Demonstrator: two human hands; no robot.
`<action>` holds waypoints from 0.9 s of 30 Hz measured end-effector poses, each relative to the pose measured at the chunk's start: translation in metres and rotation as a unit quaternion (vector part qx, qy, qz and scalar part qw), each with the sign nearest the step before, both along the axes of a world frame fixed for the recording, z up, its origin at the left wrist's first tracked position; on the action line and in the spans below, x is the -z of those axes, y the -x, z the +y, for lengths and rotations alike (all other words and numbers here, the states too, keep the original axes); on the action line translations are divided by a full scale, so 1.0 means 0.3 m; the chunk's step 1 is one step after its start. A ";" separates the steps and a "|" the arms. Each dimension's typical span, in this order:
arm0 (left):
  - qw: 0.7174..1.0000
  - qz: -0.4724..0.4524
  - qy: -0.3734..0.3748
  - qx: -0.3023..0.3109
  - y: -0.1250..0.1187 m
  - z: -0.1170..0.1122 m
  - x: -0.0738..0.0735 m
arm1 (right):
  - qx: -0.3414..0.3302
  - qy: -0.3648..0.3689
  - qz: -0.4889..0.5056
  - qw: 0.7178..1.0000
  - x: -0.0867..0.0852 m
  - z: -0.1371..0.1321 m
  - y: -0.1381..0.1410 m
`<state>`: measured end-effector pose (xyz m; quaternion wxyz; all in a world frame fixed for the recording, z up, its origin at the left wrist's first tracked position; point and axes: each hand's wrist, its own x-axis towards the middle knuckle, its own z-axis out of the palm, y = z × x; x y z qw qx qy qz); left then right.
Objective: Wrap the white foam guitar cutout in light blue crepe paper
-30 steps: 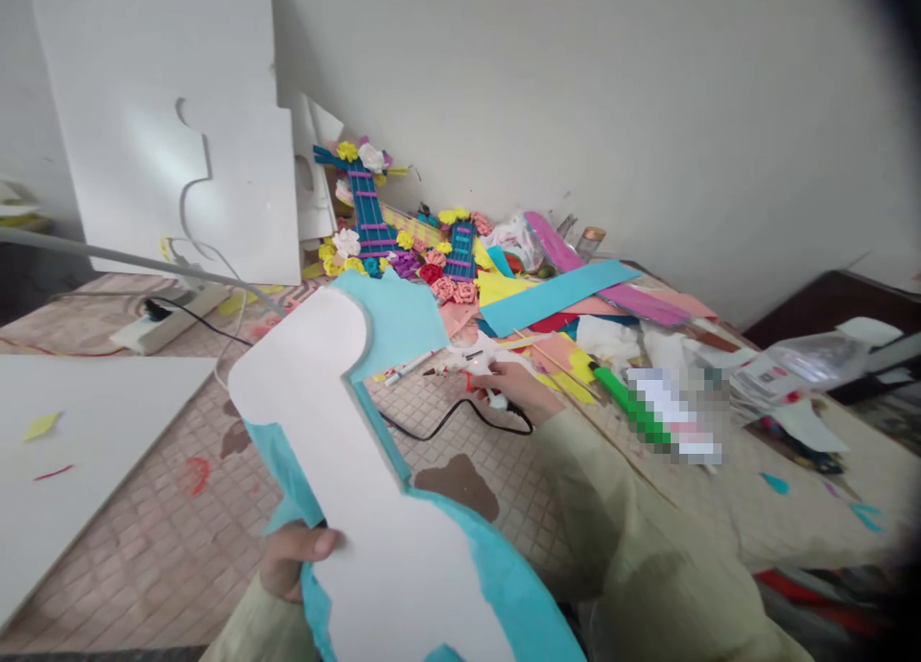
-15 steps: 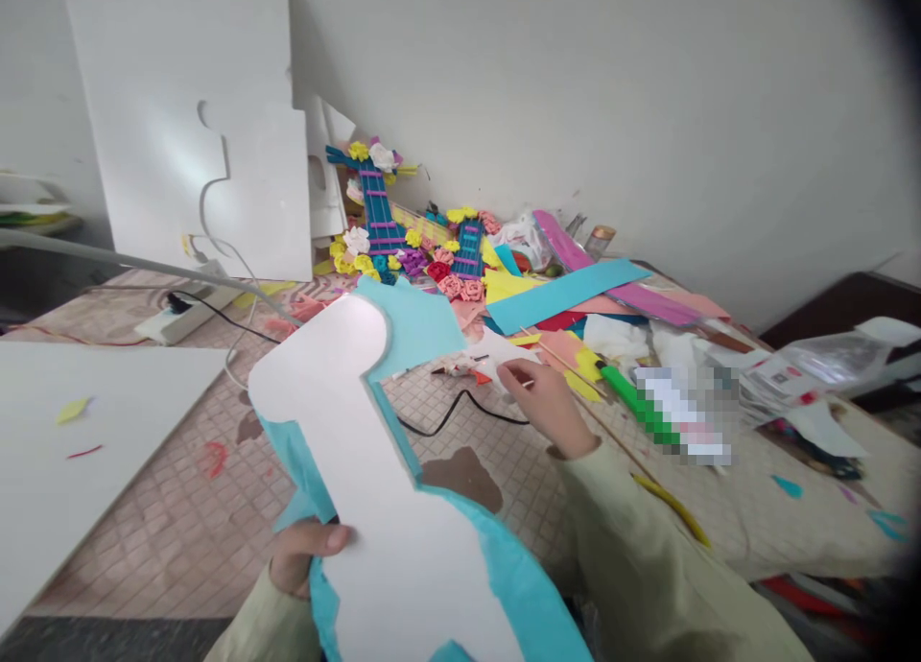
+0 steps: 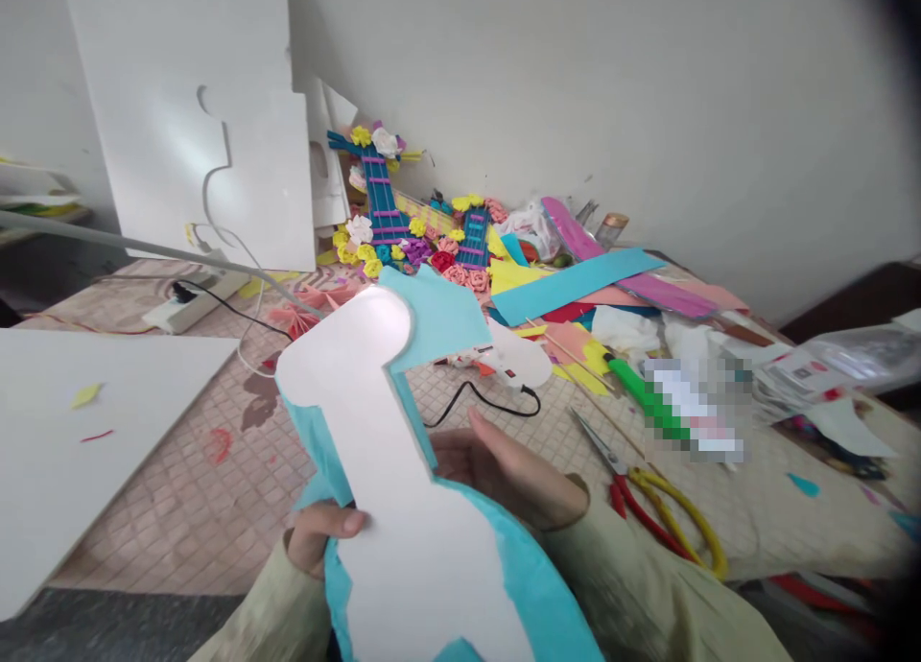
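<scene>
My left hand [image 3: 323, 535] grips the edge of a white guitar-shaped board [image 3: 410, 537], thumb on the white face and fingers behind. The board is tilted in front of me. Blue crepe paper [image 3: 436, 317] wraps its edges and sticks out as a loose flap beside the rounded head. My right hand [image 3: 514, 470] is at the right side of the board's neck, thumb raised and apart; its other fingers reach partly behind the board. Nothing shows in that hand. Scissors [image 3: 640, 494] with red and yellow handles lie open to the right of it.
Paper-flower guitars [image 3: 381, 201] stand against the wall. Blue and purple paper strips [image 3: 576, 283], a green-handled tool [image 3: 644, 398] and a plastic bag [image 3: 827, 365] lie on the right. A white glue gun [image 3: 522, 355] with a black cord lies behind the board. A power strip [image 3: 191, 297] and white sheet [image 3: 107, 432] are left.
My right hand has drawn back from beside the white glue gun to the board's neck, uncovering the scissors. The board has shifted slightly to the right in view, still held by my left hand.
</scene>
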<state>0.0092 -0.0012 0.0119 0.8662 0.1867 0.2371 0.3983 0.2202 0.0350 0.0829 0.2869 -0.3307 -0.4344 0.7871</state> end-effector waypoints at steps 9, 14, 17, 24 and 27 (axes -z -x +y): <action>1.000 0.007 0.004 0.026 -0.018 -0.004 -0.014 | -0.023 0.261 0.188 0.947 0.073 0.046 0.030; 1.000 0.001 0.002 0.027 -0.029 -0.001 -0.016 | 0.001 0.248 0.178 0.952 0.090 0.039 0.024; 1.000 0.003 -0.007 0.024 -0.029 0.002 -0.013 | 0.050 0.206 0.157 0.965 0.079 0.030 0.010; 0.999 0.026 0.002 0.033 -0.022 0.010 -0.014 | 0.234 -0.111 -0.023 0.966 -0.035 0.030 -0.127; 0.999 0.029 0.017 0.037 -0.028 0.016 -0.023 | 0.221 -0.186 -0.135 0.948 -0.098 0.012 -0.167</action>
